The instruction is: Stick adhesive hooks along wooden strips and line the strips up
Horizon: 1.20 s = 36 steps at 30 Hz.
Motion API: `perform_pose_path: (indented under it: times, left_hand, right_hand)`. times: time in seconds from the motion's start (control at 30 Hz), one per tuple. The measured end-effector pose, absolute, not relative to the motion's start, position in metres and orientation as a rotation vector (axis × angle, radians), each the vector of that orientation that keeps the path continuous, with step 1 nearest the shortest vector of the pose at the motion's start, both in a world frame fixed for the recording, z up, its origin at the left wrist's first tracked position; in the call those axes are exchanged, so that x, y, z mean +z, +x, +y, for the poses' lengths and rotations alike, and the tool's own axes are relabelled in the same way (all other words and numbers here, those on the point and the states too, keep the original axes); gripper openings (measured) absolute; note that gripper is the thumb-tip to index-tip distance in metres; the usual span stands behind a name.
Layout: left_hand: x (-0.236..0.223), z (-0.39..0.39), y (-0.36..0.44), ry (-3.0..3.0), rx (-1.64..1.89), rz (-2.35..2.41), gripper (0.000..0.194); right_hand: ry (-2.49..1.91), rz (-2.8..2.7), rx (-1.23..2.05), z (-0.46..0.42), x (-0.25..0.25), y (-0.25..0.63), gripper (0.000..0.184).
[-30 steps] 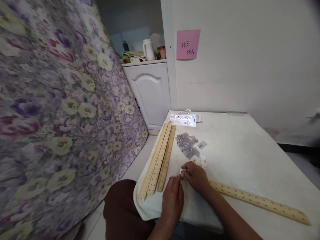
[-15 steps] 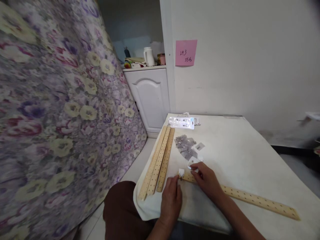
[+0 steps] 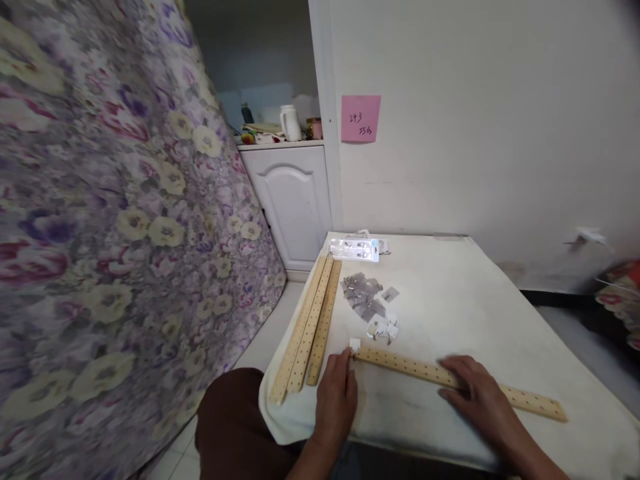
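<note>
Fingers of left hand point(image 3: 336, 393) being held at perforated wooden strip's point(image 3: 400, 363) end, grip untellable; right hand's being spread loosely point(image 3: 480, 400) over it | strip being supported by covered table point(image 3: 435, 287) | one end being topped by white piece point(image 3: 355, 345), other being left bare; three similar strips point(image 3: 313, 327) being kept aside

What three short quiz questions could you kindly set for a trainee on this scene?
1. Count: how many long, pale wooden strips with holes lie grouped on the left side of the cream-covered table?

2. True or false: the white jug stands on the cream-covered table.

3. Multiple choice: where are the fingertips of the left hand on the separate perforated wooden strip?
A) At its left end
B) At its middle
C) At its right end

Key: 1. Three; 2. False; 3. A
</note>
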State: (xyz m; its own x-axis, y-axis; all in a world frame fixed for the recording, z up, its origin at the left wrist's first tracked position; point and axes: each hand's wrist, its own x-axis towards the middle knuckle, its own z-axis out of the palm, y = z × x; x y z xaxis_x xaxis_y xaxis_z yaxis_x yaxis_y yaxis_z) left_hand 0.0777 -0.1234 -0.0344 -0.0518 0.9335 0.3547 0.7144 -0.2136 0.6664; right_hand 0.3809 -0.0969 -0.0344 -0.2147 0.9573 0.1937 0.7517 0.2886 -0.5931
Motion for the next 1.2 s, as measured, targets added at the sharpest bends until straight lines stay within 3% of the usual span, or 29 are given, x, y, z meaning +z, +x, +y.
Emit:
perform_pose_path:
  times: [0.23, 0.5, 1.2]
  left_hand:
    - [-0.037, -0.122, 0.078, 1.973, 1.099, 1.773, 0.042]
    - [-0.036, -0.122, 0.078, 1.981, 1.106, 1.775, 0.040]
    - [-0.033, -0.122, 0.078, 1.999, 1.011, 1.777, 0.043]
  right_hand:
    - [-1.187, -2.022, 0.655, -0.086, 0.000, 0.314, 0.023]
    - [-1.089, -2.047, 0.739, -0.047, -0.007, 0.230, 0.027]
    - [-1.263, -2.080, 0.688, -0.049, -0.013, 0.218, 0.021]
